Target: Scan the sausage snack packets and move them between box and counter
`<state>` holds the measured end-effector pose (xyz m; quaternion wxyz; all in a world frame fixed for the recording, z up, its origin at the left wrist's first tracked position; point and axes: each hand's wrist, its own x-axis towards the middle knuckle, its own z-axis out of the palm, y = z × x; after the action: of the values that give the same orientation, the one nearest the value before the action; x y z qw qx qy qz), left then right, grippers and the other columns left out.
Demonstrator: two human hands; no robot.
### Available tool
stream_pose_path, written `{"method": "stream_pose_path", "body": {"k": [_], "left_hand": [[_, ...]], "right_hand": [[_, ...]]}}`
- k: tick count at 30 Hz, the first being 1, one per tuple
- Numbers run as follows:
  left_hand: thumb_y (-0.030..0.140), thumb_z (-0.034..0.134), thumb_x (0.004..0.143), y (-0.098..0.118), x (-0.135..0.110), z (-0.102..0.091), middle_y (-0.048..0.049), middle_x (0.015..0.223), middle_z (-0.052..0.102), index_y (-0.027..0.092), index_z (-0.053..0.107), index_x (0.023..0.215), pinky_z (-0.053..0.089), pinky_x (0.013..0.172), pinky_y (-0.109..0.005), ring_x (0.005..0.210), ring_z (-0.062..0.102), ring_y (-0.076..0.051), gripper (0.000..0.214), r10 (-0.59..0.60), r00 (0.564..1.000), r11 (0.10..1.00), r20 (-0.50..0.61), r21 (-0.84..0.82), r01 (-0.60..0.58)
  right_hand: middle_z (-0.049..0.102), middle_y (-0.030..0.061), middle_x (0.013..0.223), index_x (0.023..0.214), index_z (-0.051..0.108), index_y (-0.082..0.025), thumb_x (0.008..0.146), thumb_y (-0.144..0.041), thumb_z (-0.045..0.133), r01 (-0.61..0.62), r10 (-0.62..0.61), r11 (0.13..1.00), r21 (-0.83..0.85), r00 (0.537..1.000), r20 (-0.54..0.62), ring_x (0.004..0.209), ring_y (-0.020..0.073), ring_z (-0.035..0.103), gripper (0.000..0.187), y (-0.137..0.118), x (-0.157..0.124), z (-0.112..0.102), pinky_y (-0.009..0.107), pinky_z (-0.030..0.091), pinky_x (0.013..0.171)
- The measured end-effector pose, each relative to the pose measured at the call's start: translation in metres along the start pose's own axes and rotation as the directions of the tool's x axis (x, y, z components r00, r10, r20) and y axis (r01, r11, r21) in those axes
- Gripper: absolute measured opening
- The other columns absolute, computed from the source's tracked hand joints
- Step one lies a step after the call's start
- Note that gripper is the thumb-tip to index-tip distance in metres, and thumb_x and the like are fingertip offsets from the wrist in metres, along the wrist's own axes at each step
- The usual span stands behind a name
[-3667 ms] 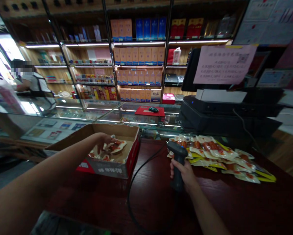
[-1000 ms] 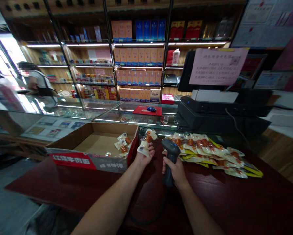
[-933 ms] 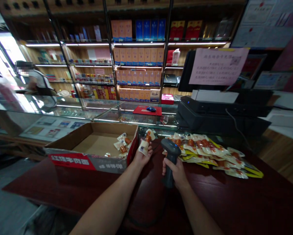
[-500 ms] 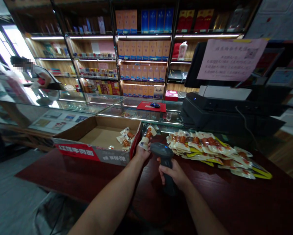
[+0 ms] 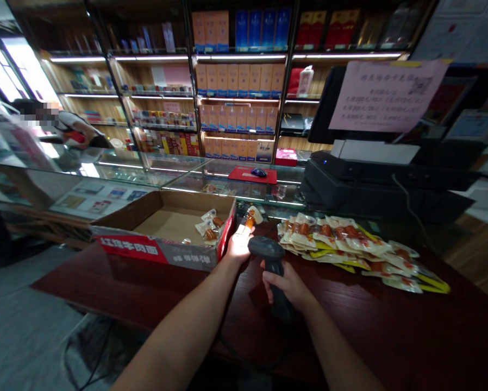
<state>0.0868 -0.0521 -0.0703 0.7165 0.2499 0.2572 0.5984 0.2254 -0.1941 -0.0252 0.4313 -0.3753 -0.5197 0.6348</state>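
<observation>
My left hand is closed round a small white and orange snack packet, held upright just right of the cardboard box. My right hand grips the handle of a dark barcode scanner, whose head points at the packet and lights my left hand. The open box has a red and grey front and holds a few more packets in its right corner. A spread pile of the same packets lies on the dark red counter to the right of the scanner.
A black till with a screen and a pink notice stands behind the pile. Glass display counters run behind the box, with a red mouse pad and mouse. Stocked shelves line the back wall. Another person stands far left.
My left hand took a packet out of the box and carried it to the right. The scanner swung left toward it, and its light now falls on my left hand.
</observation>
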Motion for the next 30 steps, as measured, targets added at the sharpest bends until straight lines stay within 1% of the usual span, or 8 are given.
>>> {"method": "stream_pose_path", "body": {"k": [4, 11, 15, 17, 20, 24, 28, 30], "left_hand": [[0.010, 0.036, 0.083, 0.000, -0.001, 0.003, -0.0035, 0.066, 0.061, 0.015, 0.061, 0.084, 0.042, 0.051, -0.021, 0.048, 0.048, -0.009, 0.025, -0.046, 0.999, 0.993, -0.006, -0.105, 0.045], [0.019, 0.040, 0.081, -0.003, -0.004, 0.004, -0.0038, 0.053, 0.055, 0.007, 0.061, 0.095, 0.042, 0.045, -0.023, 0.044, 0.051, -0.013, 0.028, -0.116, 0.993, 0.964, 0.001, -0.239, 0.113], [0.016, 0.040, 0.079, 0.002, -0.013, 0.009, -0.0070, 0.065, 0.062, 0.010, 0.061, 0.095, 0.035, 0.035, -0.019, 0.043, 0.050, -0.011, 0.028, -0.082, 0.994, 0.969, 0.075, -0.226, 0.097], [0.016, 0.041, 0.078, 0.004, -0.018, 0.017, -0.0082, 0.074, 0.065, 0.010, 0.061, 0.093, 0.035, 0.035, -0.018, 0.046, 0.052, -0.010, 0.026, -0.080, 0.995, 0.984, 0.065, -0.155, 0.090], [0.015, 0.051, 0.074, 0.004, -0.025, 0.039, -0.0062, 0.075, 0.066, 0.011, 0.063, 0.089, 0.041, 0.043, -0.017, 0.054, 0.058, -0.010, 0.020, -0.047, 0.997, 0.998, 0.066, 0.033, 0.045], [0.012, 0.064, 0.064, -0.005, -0.026, 0.081, -0.0063, 0.079, 0.068, 0.012, 0.065, 0.096, 0.047, 0.059, -0.022, 0.065, 0.063, -0.014, 0.032, -0.023, 0.976, 0.975, 0.217, 0.220, -0.026], [0.017, 0.068, 0.063, -0.025, -0.012, 0.131, -0.0069, 0.082, 0.069, 0.012, 0.067, 0.094, 0.046, 0.067, -0.027, 0.069, 0.062, -0.017, 0.032, -0.007, 0.941, 0.925, 0.340, 0.360, -0.123], [0.017, 0.065, 0.064, -0.039, -0.005, 0.153, -0.0059, 0.079, 0.068, 0.014, 0.068, 0.087, 0.045, 0.070, -0.027, 0.073, 0.061, -0.018, 0.023, -0.002, 0.938, 0.881, 0.347, 0.444, -0.162]], "right_hand": [[0.056, -0.0065, 0.051, 0.090, 0.047, -0.018, 0.067, -0.038, 0.069, -0.002, 0.002, 1.000, -0.003, 1.000, 0.002, 0.035, 0.0108, 0.051, 0.037, 0.001, 0.001, -0.001, 0.023, 0.045, 0.035], [0.057, -0.0065, 0.050, 0.095, 0.047, -0.017, 0.067, -0.039, 0.068, 0.021, -0.021, 1.000, -0.006, 1.000, -0.006, 0.034, 0.0115, 0.051, 0.042, 0.002, 0.003, -0.001, 0.023, 0.045, 0.034], [0.056, -0.0070, 0.048, 0.092, 0.048, -0.017, 0.064, -0.039, 0.069, 0.015, -0.009, 0.999, 0.043, 0.990, -0.141, 0.033, 0.0107, 0.050, 0.042, -0.003, 0.005, -0.002, 0.022, 0.043, 0.033], [0.055, -0.0071, 0.047, 0.090, 0.048, -0.017, 0.064, -0.039, 0.069, 0.032, -0.010, 0.996, 0.088, 0.972, -0.236, 0.033, 0.0103, 0.049, 0.041, -0.009, 0.005, -0.006, 0.022, 0.043, 0.032], [0.055, -0.0075, 0.047, 0.090, 0.049, -0.018, 0.062, -0.041, 0.070, 0.098, -0.049, 0.986, 0.132, 0.942, -0.333, 0.033, 0.0101, 0.048, 0.041, -0.024, 0.000, -0.015, 0.022, 0.043, 0.032], [0.055, -0.0072, 0.046, 0.088, 0.052, -0.018, 0.059, -0.042, 0.073, 0.131, -0.074, 0.985, 0.108, 0.903, -0.424, 0.033, 0.0103, 0.049, 0.043, -0.044, -0.021, -0.034, 0.023, 0.044, 0.032], [0.055, -0.0069, 0.048, 0.089, 0.053, -0.017, 0.062, -0.041, 0.073, 0.193, -0.127, 0.979, 0.066, 0.829, -0.545, 0.035, 0.0100, 0.050, 0.041, -0.056, -0.049, -0.061, 0.023, 0.047, 0.034], [0.056, -0.0065, 0.048, 0.089, 0.053, -0.017, 0.061, -0.041, 0.073, 0.205, -0.137, 0.977, 0.050, 0.796, -0.590, 0.035, 0.0104, 0.050, 0.042, -0.059, -0.061, -0.075, 0.023, 0.046, 0.034]]}}
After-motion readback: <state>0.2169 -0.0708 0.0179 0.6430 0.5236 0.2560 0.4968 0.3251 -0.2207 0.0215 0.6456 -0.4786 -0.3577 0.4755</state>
